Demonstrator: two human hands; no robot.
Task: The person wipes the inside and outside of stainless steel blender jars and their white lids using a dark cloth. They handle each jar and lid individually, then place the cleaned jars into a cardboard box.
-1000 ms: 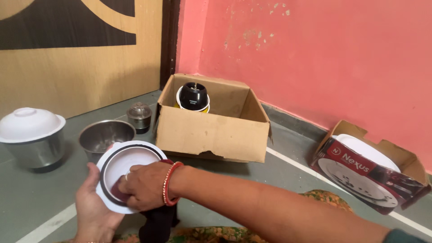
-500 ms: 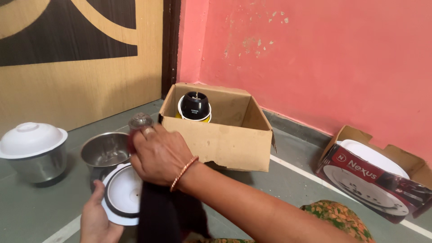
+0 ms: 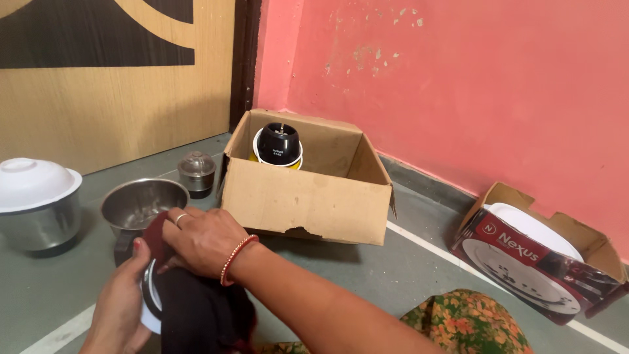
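My left hand [image 3: 118, 305] holds a round white lid [image 3: 149, 313] by its edge at the lower left; most of the lid is hidden. My right hand [image 3: 203, 239], with a red bangle at the wrist, presses a dark maroon cloth [image 3: 196, 311] against the lid's face. Just behind my hands stands an open steel mixer jar [image 3: 141, 203].
A steel jar with a white lid [image 3: 36, 203] stands at far left, a small capped steel jar [image 3: 196, 172] by the wooden door. An open cardboard box [image 3: 301, 193] holds a black and yellow mixer base [image 3: 278, 145]. A printed carton [image 3: 537, 255] lies by the pink wall.
The lid and cloth have come lower and nearer to me. My right hand moved from above the steel jar down onto the lid, and the cloth now covers most of it.
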